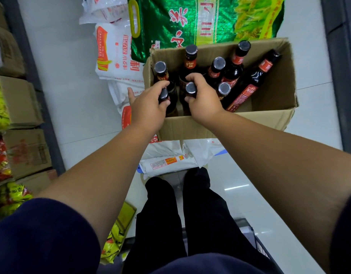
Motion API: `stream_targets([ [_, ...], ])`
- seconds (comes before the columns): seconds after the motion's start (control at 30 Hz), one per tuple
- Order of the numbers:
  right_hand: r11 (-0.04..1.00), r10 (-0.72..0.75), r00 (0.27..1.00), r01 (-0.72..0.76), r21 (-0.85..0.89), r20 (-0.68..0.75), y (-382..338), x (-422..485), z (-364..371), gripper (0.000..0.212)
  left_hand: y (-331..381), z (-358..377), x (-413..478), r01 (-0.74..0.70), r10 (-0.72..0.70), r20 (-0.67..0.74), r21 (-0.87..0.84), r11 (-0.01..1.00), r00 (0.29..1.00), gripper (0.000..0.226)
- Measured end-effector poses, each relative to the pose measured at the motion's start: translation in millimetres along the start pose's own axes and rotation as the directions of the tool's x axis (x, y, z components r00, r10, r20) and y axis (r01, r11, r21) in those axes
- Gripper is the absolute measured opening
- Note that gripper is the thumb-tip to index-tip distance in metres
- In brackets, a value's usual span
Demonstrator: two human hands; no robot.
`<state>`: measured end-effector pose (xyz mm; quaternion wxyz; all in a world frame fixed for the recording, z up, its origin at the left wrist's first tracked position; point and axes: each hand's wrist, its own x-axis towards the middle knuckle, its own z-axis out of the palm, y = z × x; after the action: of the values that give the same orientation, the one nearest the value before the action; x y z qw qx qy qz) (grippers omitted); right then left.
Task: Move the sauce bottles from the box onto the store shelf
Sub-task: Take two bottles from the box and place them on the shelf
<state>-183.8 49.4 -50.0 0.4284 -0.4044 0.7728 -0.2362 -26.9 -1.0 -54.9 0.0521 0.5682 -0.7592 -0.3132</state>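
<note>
Brown corrugated cardboard box (190, 127) sits open on white printed sacks (119, 56), holding dark glass sauce bottles with grey caps and red neck labels. Two of them, at the box's near-left corner, are in hand. The left hand (149, 109) curls its fingers round the neck of the corner bottle (163, 95). The right hand (204, 101) wraps fingers and thumb round the neck of the second bottle (191, 88), with the cap showing between them.

Both bottles stand upright, long axis pointing at the camera, so I judge the way out is straight up past the box's near wall. Other bottles stand upright deeper in the box. A grey-capped neighbour bottle (224, 89) stands just beside the right hand. A leaning bottle (249, 84) slants across the box's right half, apart from both grips.

Beyond the box's far wall lies a green woven sack (190, 20), and shelving with cartons (22, 99) runs to the box's left.
</note>
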Motion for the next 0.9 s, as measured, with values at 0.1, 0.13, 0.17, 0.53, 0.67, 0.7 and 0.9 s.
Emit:
stream_targets([
  [0.1, 1.0, 0.006, 1.0, -0.007, 0.028, 0.005, 2, -3, -3, 0.043, -1, 1, -1, -0.014, 0.014, -0.019, 0.003, 1.0, 1.0, 0.039],
  [0.13, 1.0, 0.006, 1.0, -0.006, 0.018, -0.004, 3, -3, -3, 0.041, 0, 1, -1, -0.014, 0.014, -0.022, 0.004, 1.0, 1.0, 0.038],
  [0.17, 1.0, 0.003, 1.0, -0.003, -0.002, -0.016, 3, -5, -3, 0.041, 0, 1, -2, -0.012, 0.012, -0.024, 0.005, 1.0, 1.0, 0.037],
  [0.53, 0.999, -0.046, 0.993, 0.048, 0.017, -0.104, -4, -29, -20, 0.042, 19, -11, -23, -0.03, 0.03, -0.022, 0.004, 1.0, 0.999, 0.036],
  [0.67, 0.995, -0.082, 0.986, 0.09, 0.051, -0.143, -20, -44, -37, 0.043, 32, -32, -37, -0.043, 0.04, -0.063, -0.042, 0.998, 0.997, 0.038],
  [0.7, 0.993, -0.089, 0.984, 0.099, 0.058, -0.151, -25, -48, -42, 0.043, 37, -39, -42, -0.046, 0.042, -0.078, -0.054, 0.997, 0.996, 0.038],
  [0.9, 0.973, -0.19, 0.972, 0.204, 0.105, -0.136, -72, -86, -80, 0.044, 72, -100, -68, -0.074, 0.048, -0.139, -0.188, 0.979, 0.989, 0.04],
])
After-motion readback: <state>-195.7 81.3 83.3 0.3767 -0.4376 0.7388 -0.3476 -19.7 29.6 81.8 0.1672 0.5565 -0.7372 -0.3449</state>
